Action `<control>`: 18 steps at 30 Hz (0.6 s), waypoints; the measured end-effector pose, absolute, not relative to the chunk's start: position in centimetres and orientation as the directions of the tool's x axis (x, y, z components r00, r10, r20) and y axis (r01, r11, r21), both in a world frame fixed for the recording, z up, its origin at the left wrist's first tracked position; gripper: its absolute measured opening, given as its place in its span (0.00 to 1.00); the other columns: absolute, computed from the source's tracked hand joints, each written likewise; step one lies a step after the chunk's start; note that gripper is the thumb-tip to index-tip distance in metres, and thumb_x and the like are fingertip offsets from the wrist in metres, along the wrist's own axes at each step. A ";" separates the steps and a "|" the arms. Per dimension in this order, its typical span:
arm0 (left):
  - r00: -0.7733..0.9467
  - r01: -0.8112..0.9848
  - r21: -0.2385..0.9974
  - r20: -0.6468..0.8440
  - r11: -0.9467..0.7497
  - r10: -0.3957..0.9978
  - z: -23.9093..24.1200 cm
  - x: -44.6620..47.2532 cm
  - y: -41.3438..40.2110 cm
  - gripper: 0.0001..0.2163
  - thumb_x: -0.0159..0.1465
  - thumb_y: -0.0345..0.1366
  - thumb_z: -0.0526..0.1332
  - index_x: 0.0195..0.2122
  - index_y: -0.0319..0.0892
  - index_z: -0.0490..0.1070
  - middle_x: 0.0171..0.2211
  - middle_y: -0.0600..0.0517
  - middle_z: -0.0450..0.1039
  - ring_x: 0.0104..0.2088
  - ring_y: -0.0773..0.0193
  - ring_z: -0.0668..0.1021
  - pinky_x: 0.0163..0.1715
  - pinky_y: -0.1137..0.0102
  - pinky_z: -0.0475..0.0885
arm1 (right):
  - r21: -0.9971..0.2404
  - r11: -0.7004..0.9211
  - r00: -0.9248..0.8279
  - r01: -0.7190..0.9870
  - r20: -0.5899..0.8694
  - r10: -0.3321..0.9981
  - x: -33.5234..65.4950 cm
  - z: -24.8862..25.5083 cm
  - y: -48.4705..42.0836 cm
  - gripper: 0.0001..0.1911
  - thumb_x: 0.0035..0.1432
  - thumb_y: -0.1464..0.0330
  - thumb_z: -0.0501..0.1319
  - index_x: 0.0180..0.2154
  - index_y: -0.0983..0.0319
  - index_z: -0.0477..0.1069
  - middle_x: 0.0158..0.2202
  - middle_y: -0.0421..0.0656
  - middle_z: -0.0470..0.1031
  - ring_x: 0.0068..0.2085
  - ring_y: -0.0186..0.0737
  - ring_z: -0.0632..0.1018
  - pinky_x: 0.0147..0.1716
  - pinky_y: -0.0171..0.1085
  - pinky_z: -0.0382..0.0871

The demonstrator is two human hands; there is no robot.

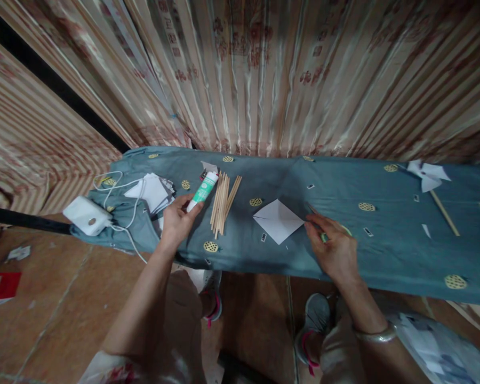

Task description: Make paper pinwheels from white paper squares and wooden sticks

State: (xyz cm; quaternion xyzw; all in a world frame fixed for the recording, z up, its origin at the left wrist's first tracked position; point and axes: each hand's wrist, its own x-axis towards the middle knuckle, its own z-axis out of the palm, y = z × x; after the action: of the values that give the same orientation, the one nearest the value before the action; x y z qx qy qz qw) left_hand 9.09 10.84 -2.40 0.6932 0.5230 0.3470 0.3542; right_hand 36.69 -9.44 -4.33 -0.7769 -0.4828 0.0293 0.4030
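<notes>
My left hand [178,218] is closed around a white and green tube [204,190], held at a slant just left of a bundle of thin wooden sticks [221,205]. A square of white paper [279,221] lies on the cloth, turned like a diamond, with crease or cut lines running in from its corners. At its right corner is my right hand [332,245], fingers curled around scissors [324,238] with green handles; the fingers hide most of them, and a narrow tip points away from me.
A teal pineapple-print cloth [400,256] covers the long table. White paper pieces [152,192] are stacked at left beside a white device [88,216] with cables. A paper pinwheel [429,175] on a stick lies at right. Behind hangs a striped curtain [264,80].
</notes>
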 end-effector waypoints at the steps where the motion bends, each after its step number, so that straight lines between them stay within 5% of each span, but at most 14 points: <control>1: 0.291 0.333 0.932 0.043 -0.143 0.956 -2.1 10.0 9.9 0.20 0.52 0.46 0.66 0.41 0.38 0.75 0.33 0.48 0.76 0.31 0.62 0.74 0.34 0.68 0.68 | -0.754 -0.192 0.567 0.628 0.274 0.777 36.0 -4.2 -9.2 0.14 0.60 0.59 0.59 0.41 0.60 0.77 0.42 0.49 0.80 0.39 0.47 0.79 0.45 0.48 0.71; 4: 0.480 0.234 0.971 -0.065 -0.057 0.875 -1.5 13.3 6.5 0.21 0.52 0.50 0.66 0.37 0.37 0.77 0.26 0.50 0.75 0.26 0.64 0.73 0.28 0.69 0.68 | -0.977 -0.133 0.516 0.169 -0.027 0.856 33.8 -3.9 -8.5 0.17 0.55 0.56 0.64 0.43 0.58 0.77 0.44 0.47 0.80 0.41 0.46 0.79 0.42 0.45 0.72; 8: 0.748 0.076 0.963 -0.226 0.258 0.624 -1.4 16.7 2.7 0.23 0.49 0.50 0.71 0.37 0.35 0.78 0.26 0.51 0.75 0.26 0.68 0.73 0.29 0.72 0.67 | -0.930 -0.113 0.302 -0.349 -0.225 0.926 31.8 -3.4 -7.8 0.21 0.47 0.55 0.70 0.43 0.56 0.77 0.47 0.45 0.79 0.48 0.48 0.78 0.48 0.45 0.70; 13: 0.767 0.022 0.914 -0.275 0.405 0.579 -1.6 17.9 2.1 0.23 0.46 0.48 0.73 0.35 0.36 0.74 0.26 0.53 0.74 0.24 0.69 0.73 0.29 0.72 0.69 | -0.847 -0.070 0.307 -0.528 -0.267 0.914 31.5 -3.2 -7.1 0.16 0.45 0.57 0.72 0.35 0.59 0.79 0.37 0.44 0.82 0.44 0.47 0.78 0.47 0.45 0.69; 18: 0.745 0.025 0.903 -0.303 0.429 0.595 -2.2 18.4 3.0 0.22 0.44 0.45 0.75 0.30 0.39 0.66 0.25 0.55 0.72 0.22 0.71 0.73 0.26 0.74 0.70 | -0.803 -0.019 0.410 -0.596 -0.325 0.852 32.0 -4.1 -6.3 0.15 0.44 0.58 0.72 0.32 0.60 0.79 0.35 0.43 0.81 0.37 0.40 0.78 0.36 0.37 0.70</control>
State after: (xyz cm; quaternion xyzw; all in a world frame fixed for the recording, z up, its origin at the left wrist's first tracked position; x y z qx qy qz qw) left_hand 18.41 3.04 -2.23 0.5030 0.3081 0.1809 0.7870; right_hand 31.98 -6.26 -4.09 -0.4819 -0.1328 0.5266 0.6876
